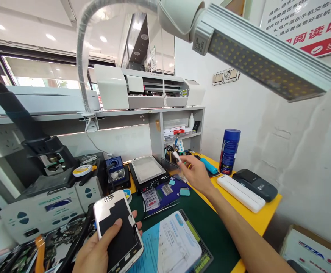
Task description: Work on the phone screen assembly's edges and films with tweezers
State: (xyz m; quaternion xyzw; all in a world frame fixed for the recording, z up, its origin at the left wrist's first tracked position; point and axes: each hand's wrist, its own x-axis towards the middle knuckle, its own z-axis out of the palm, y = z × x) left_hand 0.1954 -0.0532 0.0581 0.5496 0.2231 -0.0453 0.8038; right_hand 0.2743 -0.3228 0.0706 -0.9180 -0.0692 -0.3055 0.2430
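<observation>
While the left hand clamps a white-edged phone screen assembly with black, step-cut backing, the right hand, well apart, pinches a small white piece

Blue can, yellow tabletop, dark green mat, seemingly purple pad.

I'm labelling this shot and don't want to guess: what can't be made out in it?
All in the head view:
- What the small white item at the right hand's fingertips is: too small and blurred.
- The other face of the panel in the left hand: turned away.
- The blue can's fine print: too small.
- The rest of the wall notice: cut off by the top and right edges.
</observation>
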